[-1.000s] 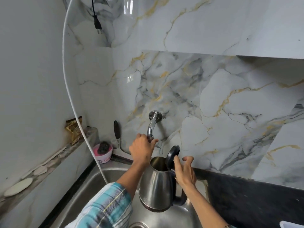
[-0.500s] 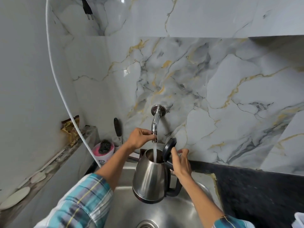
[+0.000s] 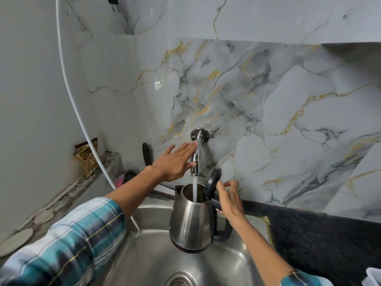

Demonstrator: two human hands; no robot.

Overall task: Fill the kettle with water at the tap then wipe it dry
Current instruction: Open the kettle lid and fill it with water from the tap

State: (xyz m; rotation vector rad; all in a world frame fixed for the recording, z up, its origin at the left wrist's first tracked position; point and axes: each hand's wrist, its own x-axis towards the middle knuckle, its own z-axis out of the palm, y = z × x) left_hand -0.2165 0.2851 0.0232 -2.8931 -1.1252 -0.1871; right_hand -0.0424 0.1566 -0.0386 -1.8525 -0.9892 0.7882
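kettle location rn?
Head view, centre: the kettle is held over the sink by the right hand, lid open, directly under the running tap.

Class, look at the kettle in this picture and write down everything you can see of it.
The kettle looks like brushed steel, with a dark base band, a black handle and a round black lid flipped up. It hangs over the sink, tilted slightly, touching no surface. The right hand holds it at the handle. A stream of water from the tap falls into its open mouth. The left hand is open beside the tap, off the kettle. The water level inside is hidden.
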